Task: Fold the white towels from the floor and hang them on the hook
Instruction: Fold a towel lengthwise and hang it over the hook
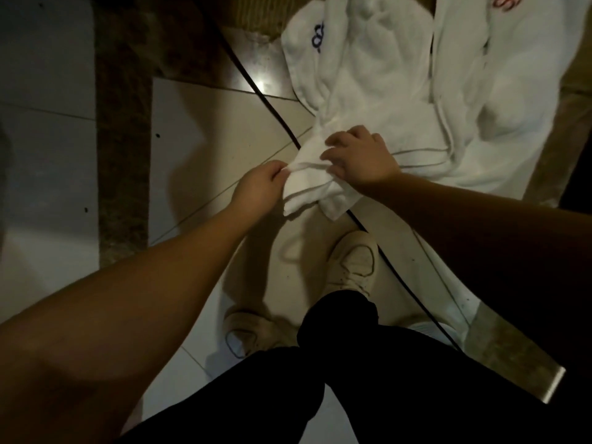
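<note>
At the centre of the view, the left hand (256, 184) pinches the near corner of a white towel (307, 184) between thumb and curled fingers. Just beside it, toward three o'clock, the right hand (358, 158) rests on top of the same bunched end, fingers curled down over the cloth and gripping it. The two hands are close together, with only a short stretch of hem between them.

From the fingers, the towel runs away toward one o'clock, its long axis pointing up and to the right across the floor (198, 129). Its far part merges with a larger heap of white towels (400, 75) at twelve to one o'clock, so the right hand lies nearer the bulk of the cloth and the left hand holds the free end. Lifting this end toward six o'clock looks like the way to draw the piece clear for folding.

A black cable (256, 88) crosses the tiles from eleven to five o'clock, passing under the held end. Two pale shoes (352, 264) and dark trousers fill six o'clock.

The light is dim. Where one towel stops and the next begins cannot be told, the embroidered marks are cut off at the top edge, and no hook is in view.
</note>
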The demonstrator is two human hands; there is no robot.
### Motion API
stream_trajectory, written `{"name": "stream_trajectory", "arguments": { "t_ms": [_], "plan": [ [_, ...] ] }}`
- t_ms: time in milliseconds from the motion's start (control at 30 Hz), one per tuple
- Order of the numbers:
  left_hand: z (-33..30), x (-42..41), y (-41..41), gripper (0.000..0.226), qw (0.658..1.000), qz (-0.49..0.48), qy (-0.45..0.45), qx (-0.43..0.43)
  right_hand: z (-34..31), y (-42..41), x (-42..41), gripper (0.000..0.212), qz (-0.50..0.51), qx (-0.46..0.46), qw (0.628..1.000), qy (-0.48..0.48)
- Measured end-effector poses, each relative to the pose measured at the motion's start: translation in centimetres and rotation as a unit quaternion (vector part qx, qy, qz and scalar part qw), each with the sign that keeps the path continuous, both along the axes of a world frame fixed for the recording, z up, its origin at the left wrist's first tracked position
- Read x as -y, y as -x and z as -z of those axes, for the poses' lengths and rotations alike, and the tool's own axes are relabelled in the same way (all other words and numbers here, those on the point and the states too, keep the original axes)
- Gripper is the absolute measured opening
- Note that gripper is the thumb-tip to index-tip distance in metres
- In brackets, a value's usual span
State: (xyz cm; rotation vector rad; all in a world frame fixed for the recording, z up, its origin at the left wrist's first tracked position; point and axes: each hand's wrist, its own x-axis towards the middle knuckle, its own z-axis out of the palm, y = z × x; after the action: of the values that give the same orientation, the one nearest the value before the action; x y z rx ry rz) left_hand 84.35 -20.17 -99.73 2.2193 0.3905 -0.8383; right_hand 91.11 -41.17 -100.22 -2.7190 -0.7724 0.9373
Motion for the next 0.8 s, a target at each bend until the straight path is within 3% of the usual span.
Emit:
{"name": "stream_trajectory", "arguments": {
  "t_ms": [100, 200, 267, 600, 667, 800],
  "plan": [
    [-2.6, -0.5, -1.0, 0.02, 0.995, -0.073, 0.065, -0.012, -2.4, -0.3, -0.3, 0.033, 0.105, -0.055, 0.992, -0.03],
    [-6.7, -1.1, -2.0, 0.019, 0.963, -0.201, 0.179, -0.034, -6.9, -0.9, -0.3, 0.032, 0.222, -0.096, 0.967, -0.076],
    [-10.1, -1.5, -2.8, 0.017, 0.943, -0.237, 0.23, -0.032, -10.8, -1.6, -0.1, 0.031, 0.258, -0.1, 0.955, -0.104],
    [-35.0, -1.4, -8.0, 0.017, 0.861, -0.318, 0.396, -0.005, -36.7, -6.1, -0.2, 0.018, 0.26, -0.075, 0.949, -0.163],
    [-41.1, -1.5, -8.5, 0.013, 0.855, -0.312, 0.415, 0.008, -43.0, -6.3, -1.0, 0.007, 0.279, -0.08, 0.937, -0.194],
    [-52.0, -1.7, -8.6, 0.015, 0.854, -0.27, 0.443, 0.031, -53.8, -5.1, -3.8, 0.008, 0.271, -0.123, 0.918, -0.262]
  ]
}}
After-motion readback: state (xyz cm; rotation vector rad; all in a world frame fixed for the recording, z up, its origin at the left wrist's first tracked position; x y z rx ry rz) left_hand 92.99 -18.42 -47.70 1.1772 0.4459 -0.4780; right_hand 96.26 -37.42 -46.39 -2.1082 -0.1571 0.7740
